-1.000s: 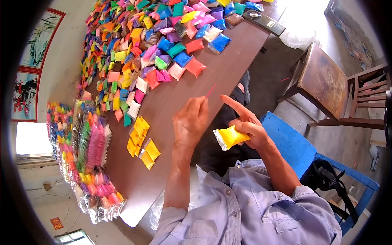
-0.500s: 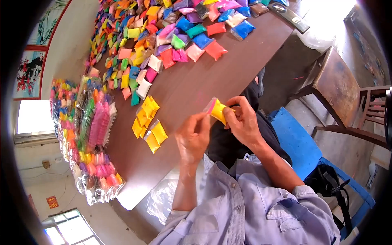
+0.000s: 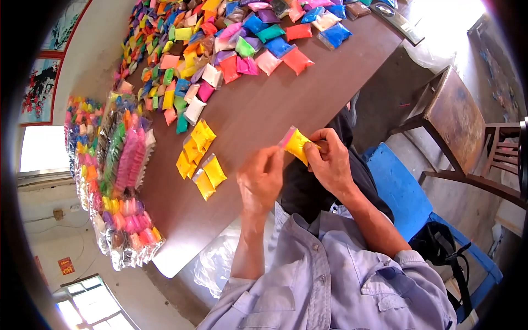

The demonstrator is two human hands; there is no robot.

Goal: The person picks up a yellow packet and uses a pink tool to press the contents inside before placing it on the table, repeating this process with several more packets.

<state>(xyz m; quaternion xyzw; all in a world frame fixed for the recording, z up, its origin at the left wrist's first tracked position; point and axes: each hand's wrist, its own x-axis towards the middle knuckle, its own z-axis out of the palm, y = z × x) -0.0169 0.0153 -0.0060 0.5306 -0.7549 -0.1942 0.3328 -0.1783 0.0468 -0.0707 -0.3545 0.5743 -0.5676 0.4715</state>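
Observation:
A small clear zip bag with yellow filling [image 3: 297,145] is held above my lap, near the table's front edge. My right hand [image 3: 332,164] is closed on its right side, thumb and fingers pinching the filled part. At the pink zip strip on the other end is my left hand [image 3: 260,180], its fingers bent into a pinch at the bag's corner and slightly blurred. On the table, left of my hands, lie several similar yellow bags [image 3: 201,135] in two small groups.
A large heap of many-coloured bags [image 3: 242,49] covers the far part of the brown table [image 3: 275,104]. Stacked clear packs [image 3: 129,165] stand along the left edge. A blue chair [image 3: 399,179] and a wooden chair [image 3: 454,118] are at the right.
The view has shifted slightly. My left hand, still at the zip end, has become more blurred, while my right hand keeps its pinch on the yellow bag.

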